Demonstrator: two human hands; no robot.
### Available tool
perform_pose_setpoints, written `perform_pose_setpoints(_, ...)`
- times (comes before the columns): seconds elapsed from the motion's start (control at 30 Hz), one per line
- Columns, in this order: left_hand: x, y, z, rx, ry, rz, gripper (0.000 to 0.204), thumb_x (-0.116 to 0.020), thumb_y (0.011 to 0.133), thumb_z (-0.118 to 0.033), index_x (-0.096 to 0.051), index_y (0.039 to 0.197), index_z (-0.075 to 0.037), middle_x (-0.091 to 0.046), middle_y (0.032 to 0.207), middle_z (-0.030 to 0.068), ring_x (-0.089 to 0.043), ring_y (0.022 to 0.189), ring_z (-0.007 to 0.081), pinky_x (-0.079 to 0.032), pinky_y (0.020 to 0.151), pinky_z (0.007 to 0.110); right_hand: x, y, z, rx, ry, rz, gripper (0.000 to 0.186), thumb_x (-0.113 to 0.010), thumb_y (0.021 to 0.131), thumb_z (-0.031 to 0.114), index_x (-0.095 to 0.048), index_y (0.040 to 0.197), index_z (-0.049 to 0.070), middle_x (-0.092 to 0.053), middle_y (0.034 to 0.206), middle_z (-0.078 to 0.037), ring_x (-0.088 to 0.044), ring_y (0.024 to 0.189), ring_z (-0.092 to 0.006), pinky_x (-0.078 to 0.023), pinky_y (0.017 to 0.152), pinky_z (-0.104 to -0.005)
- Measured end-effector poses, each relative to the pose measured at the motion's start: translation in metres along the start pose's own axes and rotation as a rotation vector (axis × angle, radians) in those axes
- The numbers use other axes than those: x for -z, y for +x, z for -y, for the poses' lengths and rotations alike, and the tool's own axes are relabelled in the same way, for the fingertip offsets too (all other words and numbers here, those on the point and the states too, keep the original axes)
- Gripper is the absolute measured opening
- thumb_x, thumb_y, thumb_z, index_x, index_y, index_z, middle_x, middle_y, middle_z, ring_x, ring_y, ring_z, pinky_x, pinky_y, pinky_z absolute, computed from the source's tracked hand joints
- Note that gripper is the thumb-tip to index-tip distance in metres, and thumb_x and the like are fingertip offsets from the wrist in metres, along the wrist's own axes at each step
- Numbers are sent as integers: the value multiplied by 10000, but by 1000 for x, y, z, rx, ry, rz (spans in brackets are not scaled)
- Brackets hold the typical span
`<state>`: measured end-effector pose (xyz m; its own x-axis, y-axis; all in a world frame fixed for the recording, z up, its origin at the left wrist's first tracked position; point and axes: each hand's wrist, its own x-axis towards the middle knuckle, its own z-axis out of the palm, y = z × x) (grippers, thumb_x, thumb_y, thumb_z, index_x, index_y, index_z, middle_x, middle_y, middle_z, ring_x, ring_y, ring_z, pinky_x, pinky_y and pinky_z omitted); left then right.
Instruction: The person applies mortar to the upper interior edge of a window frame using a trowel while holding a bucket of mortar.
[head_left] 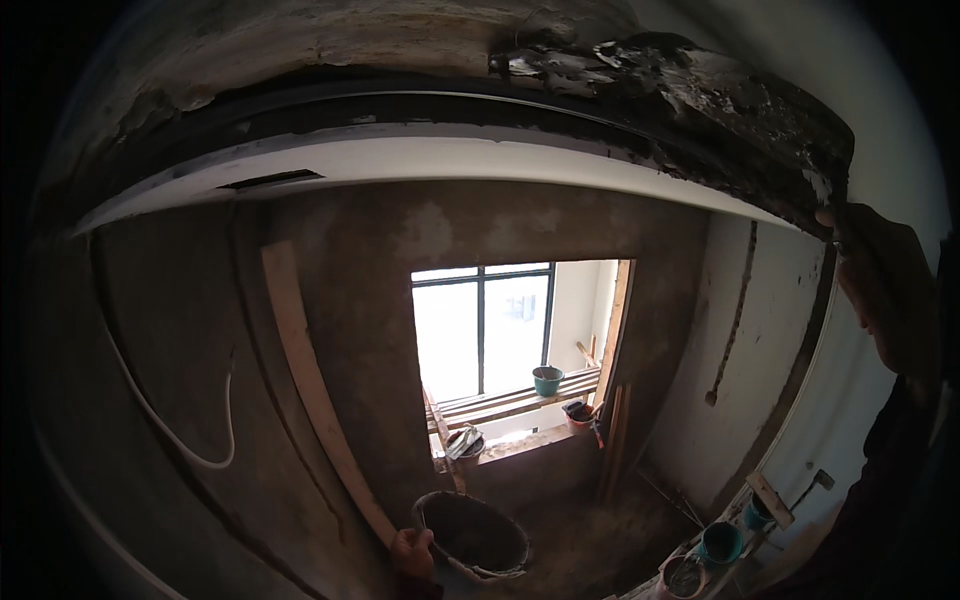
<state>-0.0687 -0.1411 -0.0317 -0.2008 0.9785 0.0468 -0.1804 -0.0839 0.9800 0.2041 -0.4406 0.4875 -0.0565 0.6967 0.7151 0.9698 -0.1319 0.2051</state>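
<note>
Low in the view, my left hand [412,552] is closed on the rim of a dark round bucket [524,562], whose inside looks dark. My right hand [885,285] is raised at the far right, fingers curled beside the right end of an overhead beam [440,155]. What it grips is too dark to make out. Rough, wet-looking dark mortar [690,95] with shiny patches covers the beam's upper edge, reaching close to my right hand.
Ahead is a window opening [480,335] with planks [510,404] across it and a green bucket [547,380] on them. More buckets [720,543] stand at lower right. A long board [320,390] leans at left, near a hanging white cable [165,430].
</note>
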Motion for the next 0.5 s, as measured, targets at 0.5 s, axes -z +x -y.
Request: perform_pose_setpoints(0.5, 4, -6, 25, 10, 231, 20, 298, -692, 735, -185, -555, 913, 11, -529, 772, 37, -510, 699, 176, -445, 702, 320, -38, -31, -35, -647, 250, -143, 427, -573, 921, 318, -573, 1176, -26, -590, 686, -36, -501, 474, -70, -393, 428, -235)
